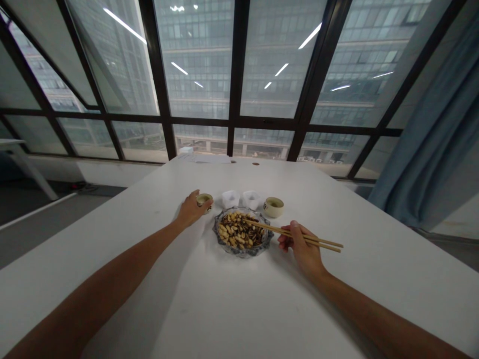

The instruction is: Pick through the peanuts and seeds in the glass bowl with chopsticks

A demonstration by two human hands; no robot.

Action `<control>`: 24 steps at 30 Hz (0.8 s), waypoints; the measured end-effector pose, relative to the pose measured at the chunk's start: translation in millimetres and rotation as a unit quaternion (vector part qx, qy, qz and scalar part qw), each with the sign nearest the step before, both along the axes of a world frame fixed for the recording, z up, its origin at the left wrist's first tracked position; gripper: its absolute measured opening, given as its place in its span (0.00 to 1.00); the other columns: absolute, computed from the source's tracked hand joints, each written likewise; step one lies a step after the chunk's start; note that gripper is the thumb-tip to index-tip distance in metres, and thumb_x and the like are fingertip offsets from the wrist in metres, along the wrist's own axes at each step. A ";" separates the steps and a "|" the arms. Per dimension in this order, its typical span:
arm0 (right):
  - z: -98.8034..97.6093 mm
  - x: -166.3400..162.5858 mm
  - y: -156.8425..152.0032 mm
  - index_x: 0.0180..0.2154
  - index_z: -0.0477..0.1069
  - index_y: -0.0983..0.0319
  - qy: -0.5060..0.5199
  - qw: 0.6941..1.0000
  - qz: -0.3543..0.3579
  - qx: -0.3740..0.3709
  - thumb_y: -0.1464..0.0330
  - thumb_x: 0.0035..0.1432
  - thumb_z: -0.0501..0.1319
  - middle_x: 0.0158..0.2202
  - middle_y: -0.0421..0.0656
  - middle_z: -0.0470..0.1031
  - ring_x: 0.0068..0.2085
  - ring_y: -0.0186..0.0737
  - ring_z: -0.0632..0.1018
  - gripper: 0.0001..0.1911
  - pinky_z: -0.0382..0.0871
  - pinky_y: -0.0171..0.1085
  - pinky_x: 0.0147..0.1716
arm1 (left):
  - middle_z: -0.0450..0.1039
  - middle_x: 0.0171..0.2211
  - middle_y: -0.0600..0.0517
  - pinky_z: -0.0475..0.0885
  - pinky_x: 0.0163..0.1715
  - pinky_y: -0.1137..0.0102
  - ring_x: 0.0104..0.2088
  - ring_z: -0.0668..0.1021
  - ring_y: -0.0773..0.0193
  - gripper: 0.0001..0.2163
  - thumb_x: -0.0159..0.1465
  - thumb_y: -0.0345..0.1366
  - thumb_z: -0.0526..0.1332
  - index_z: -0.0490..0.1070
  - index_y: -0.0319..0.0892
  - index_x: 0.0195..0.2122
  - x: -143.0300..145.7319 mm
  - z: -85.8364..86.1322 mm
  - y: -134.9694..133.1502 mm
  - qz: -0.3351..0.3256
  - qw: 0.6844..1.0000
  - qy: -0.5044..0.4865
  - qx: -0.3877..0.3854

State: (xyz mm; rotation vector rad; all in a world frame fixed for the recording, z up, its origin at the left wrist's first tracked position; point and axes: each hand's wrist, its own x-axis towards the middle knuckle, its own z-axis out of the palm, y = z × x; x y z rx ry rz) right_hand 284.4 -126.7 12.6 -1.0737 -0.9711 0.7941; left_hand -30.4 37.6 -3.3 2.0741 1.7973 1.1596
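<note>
A glass dish [220, 238] full of mixed nuts and seeds [239, 232] sits mid-table. My right hand [303, 247] is closed round a pair of wooden chopsticks [322, 243], whose tips reach over the dish's right side. My left hand [191, 209] lies left of the dish, its fingers curled round a small ceramic cup [204, 200]. Behind the dish stand two small white cups [240, 199] and a second ceramic cup [273, 207].
The white table [232, 299] runs to a far edge below large dark-framed windows. Papers [205, 158] lie at that far edge. A blue curtain [430, 149] hangs at the right. Another table's corner [15, 149] shows at the left.
</note>
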 end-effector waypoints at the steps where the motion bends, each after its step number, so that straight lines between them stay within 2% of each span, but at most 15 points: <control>1: 0.1 -0.1 0.0 0.27 0.75 0.64 -0.001 1.000 -0.001 -0.001 0.39 0.44 0.70 0.18 0.44 0.75 0.17 0.37 0.73 0.33 0.67 0.35 0.14 | 0.71 0.60 0.38 0.69 0.57 0.56 0.59 0.74 0.47 0.31 0.63 0.55 0.62 0.63 0.41 0.61 3.2 4.3 0.5 0.001 1.000 0.015 0.017; 4: 0.5 0.0 -0.1 0.27 0.75 0.64 -0.003 1.000 0.000 -0.002 0.38 0.45 0.69 0.18 0.44 0.75 0.17 0.37 0.73 0.33 0.66 0.35 0.14 | 0.69 0.62 0.37 0.63 0.62 0.50 0.63 0.70 0.44 0.30 0.65 0.55 0.61 0.64 0.41 0.61 20.1 22.2 0.5 -0.035 0.993 0.088 0.068; 7: 1.3 0.4 -0.7 0.27 0.75 0.64 0.001 1.000 0.002 0.000 0.38 0.45 0.69 0.18 0.43 0.74 0.17 0.37 0.73 0.33 0.66 0.35 0.14 | 0.72 0.59 0.37 0.59 0.64 0.49 0.61 0.72 0.42 0.30 0.64 0.55 0.61 0.66 0.41 0.60 43.8 39.9 1.2 -0.091 0.979 0.168 0.074; 10: 2.0 0.1 -1.6 0.26 0.75 0.64 0.012 1.000 0.006 0.000 0.38 0.44 0.69 0.18 0.43 0.74 0.17 0.37 0.73 0.33 0.66 0.35 0.14 | 0.75 0.55 0.37 0.58 0.63 0.48 0.59 0.73 0.40 0.33 0.61 0.55 0.63 0.64 0.41 0.62 63.9 50.5 4.6 -0.106 0.971 0.212 0.023; 13: 1.7 -0.6 -1.6 0.27 0.74 0.64 0.019 1.000 0.012 -0.001 0.38 0.45 0.69 0.18 0.43 0.74 0.17 0.37 0.73 0.33 0.66 0.34 0.14 | 0.76 0.55 0.37 0.61 0.62 0.48 0.57 0.76 0.41 0.33 0.61 0.51 0.65 0.62 0.40 0.63 72.6 53.1 9.8 -0.128 0.970 0.205 -0.037; 15: 1.1 -0.8 -1.0 0.27 0.74 0.64 0.020 1.000 0.013 -0.002 0.38 0.45 0.69 0.18 0.43 0.74 0.17 0.37 0.73 0.33 0.66 0.34 0.14 | 0.77 0.55 0.38 0.64 0.60 0.51 0.56 0.77 0.45 0.33 0.61 0.47 0.65 0.59 0.40 0.65 72.0 52.4 12.8 -0.156 0.969 0.186 -0.048; 19: -0.6 -0.1 -0.1 0.27 0.74 0.64 0.012 1.000 0.015 -0.003 0.38 0.46 0.68 0.18 0.44 0.75 0.17 0.37 0.73 0.34 0.66 0.34 0.14 | 0.75 0.56 0.40 0.68 0.58 0.55 0.56 0.77 0.48 0.36 0.58 0.42 0.69 0.58 0.41 0.65 64.5 51.4 15.8 -0.213 0.963 0.165 0.018; 22: -1.6 0.6 -0.4 0.28 0.74 0.64 0.003 1.000 0.015 0.001 0.38 0.47 0.67 0.19 0.44 0.75 0.17 0.37 0.74 0.33 0.67 0.34 0.15 | 0.72 0.59 0.42 0.65 0.62 0.53 0.59 0.73 0.48 0.33 0.57 0.37 0.69 0.62 0.45 0.64 59.8 53.4 15.2 -0.245 0.947 0.183 0.095; 24: -1.7 0.8 -0.8 0.28 0.75 0.64 0.001 1.000 0.014 0.002 0.38 0.48 0.66 0.19 0.43 0.75 0.18 0.37 0.74 0.33 0.67 0.34 0.15 | 0.71 0.60 0.43 0.63 0.64 0.53 0.60 0.72 0.48 0.31 0.58 0.36 0.68 0.64 0.45 0.63 58.0 55.3 14.3 -0.265 0.937 0.194 0.116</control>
